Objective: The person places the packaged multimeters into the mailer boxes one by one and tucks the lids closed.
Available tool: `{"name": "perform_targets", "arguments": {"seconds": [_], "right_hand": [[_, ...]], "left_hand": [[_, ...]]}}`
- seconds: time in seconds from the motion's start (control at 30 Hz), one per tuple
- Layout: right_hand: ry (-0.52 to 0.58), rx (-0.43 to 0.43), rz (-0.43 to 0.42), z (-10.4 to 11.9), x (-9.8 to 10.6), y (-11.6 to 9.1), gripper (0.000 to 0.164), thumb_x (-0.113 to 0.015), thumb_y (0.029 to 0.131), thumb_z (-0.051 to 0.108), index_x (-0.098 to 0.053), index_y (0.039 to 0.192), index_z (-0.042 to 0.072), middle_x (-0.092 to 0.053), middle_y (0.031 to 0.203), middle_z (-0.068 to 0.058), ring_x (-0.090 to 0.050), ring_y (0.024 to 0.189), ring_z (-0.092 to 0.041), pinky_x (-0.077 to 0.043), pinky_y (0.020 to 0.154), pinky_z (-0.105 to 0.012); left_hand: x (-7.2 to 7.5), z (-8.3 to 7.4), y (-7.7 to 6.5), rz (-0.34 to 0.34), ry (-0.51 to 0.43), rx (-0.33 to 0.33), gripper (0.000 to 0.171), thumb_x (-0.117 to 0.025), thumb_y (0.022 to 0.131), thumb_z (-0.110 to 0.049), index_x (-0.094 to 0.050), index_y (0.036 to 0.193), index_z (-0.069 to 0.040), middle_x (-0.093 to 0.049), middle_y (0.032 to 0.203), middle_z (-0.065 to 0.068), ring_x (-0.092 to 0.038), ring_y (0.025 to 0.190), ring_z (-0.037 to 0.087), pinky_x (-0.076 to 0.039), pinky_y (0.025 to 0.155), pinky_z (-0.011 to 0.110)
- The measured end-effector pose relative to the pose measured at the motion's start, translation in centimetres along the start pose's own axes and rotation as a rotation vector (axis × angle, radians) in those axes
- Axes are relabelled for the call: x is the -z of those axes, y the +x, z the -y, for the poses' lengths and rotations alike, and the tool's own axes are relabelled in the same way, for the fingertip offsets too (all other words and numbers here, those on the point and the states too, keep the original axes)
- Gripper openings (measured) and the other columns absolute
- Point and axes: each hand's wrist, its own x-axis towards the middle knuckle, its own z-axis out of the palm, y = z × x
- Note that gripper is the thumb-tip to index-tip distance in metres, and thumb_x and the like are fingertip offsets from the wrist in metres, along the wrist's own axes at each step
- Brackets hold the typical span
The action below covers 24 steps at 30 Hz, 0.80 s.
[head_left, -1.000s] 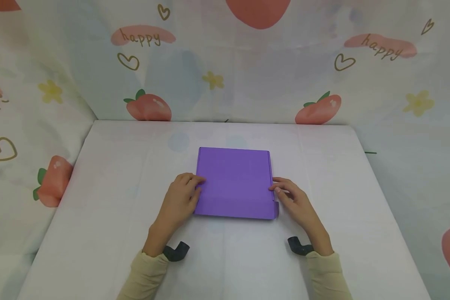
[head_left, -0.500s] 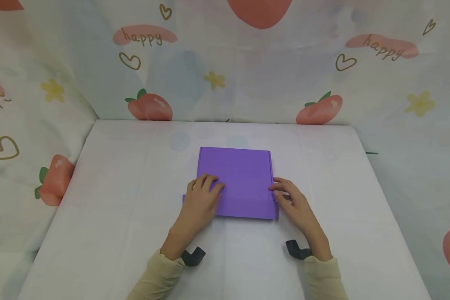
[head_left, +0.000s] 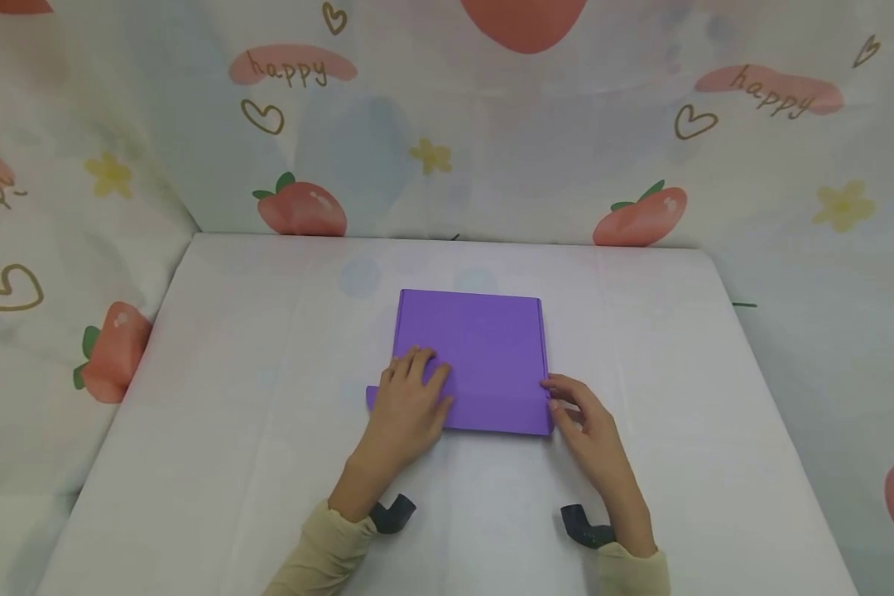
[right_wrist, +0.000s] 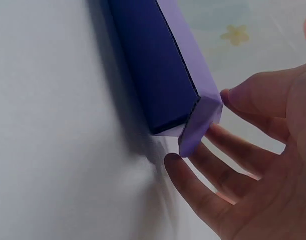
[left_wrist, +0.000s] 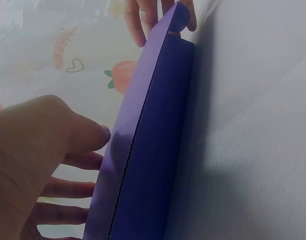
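A flat purple cardboard box [head_left: 484, 348] lies near the middle of the white table. My left hand [head_left: 410, 406] rests on the left front part of its lid, fingers spread; a small flap [head_left: 371, 397] sticks out left of that hand. At the right front corner, my right hand [head_left: 587, 422] touches the box's side with slightly bent fingers. In the right wrist view, its fingers are against a bent end flap [right_wrist: 195, 132], with the thumb by the lid's corner. The left wrist view shows the lid's front panel [left_wrist: 135, 110] standing off the dark blue-looking front wall [left_wrist: 158, 130].
The white tabletop [head_left: 268, 331] surrounds the box. A patterned cloth [head_left: 507, 149] with strawberries, hearts and lettering hangs behind and beside the table. A dark curved piece [head_left: 395, 515] sits at the left wrist, another dark piece [head_left: 587, 527] at the right.
My left hand has moved right, from the box's left edge onto the lid, leaving the left flap showing. My right hand has slid nearer the front corner, where the right flap no longer sticks out visibly.
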Motion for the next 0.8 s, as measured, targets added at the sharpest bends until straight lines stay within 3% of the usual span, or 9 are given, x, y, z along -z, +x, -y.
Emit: {"name": "perform_targets", "arguments": {"seconds": [0.23, 0.43, 0.6, 0.8], "right_hand": [[0.007, -0.032, -0.091, 0.6, -0.7, -1.6, 0.035, -0.057, 0.105, 0.005, -0.058, 0.141, 0.003, -0.062, 0.142, -0.016, -0.057, 0.132, -0.029, -0.041, 0.095, 0.001], [0.054, -0.123, -0.144, 1.1, -1.3, -2.5, 0.035, -0.057, 0.103, -0.001, -0.058, 0.138, 0.0, -0.063, 0.14, -0.017, -0.059, 0.13, -0.031, -0.042, 0.094, 0.002], [0.14, -0.203, -0.129, 1.4, -1.9, -2.7, 0.036, -0.057, 0.104, 0.002, -0.056, 0.141, -0.001, -0.06, 0.144, -0.02, -0.059, 0.133, -0.036, -0.042, 0.095, 0.002], [0.167, -0.28, -0.117, 1.4, -2.0, -2.7, 0.037, -0.059, 0.106, 0.01, -0.055, 0.142, 0.001, -0.06, 0.144, -0.022, -0.061, 0.134, -0.039, -0.045, 0.092, 0.001]], "left_hand": [[-0.1, -0.5, 0.1, 0.013, 0.044, 0.016, 0.033, -0.073, 0.096, -0.028, -0.071, 0.125, -0.012, -0.061, 0.137, 0.018, -0.059, 0.134, 0.042, -0.049, 0.108, 0.063], [-0.1, -1.0, 0.4, -0.001, 0.105, 0.03, 0.031, -0.075, 0.095, -0.027, -0.072, 0.123, -0.014, -0.065, 0.134, 0.014, -0.061, 0.132, 0.04, -0.051, 0.106, 0.06], [-0.5, -1.5, 0.4, -0.033, 0.131, 0.073, 0.027, -0.074, 0.093, -0.021, -0.07, 0.118, -0.014, -0.068, 0.129, 0.011, -0.06, 0.131, 0.04, -0.051, 0.102, 0.059], [-0.9, -2.3, 0.6, -0.035, 0.112, 0.098, 0.042, -0.071, 0.097, -0.027, -0.064, 0.139, -0.027, -0.065, 0.124, 0.012, -0.058, 0.132, 0.044, -0.049, 0.102, 0.06]]}}
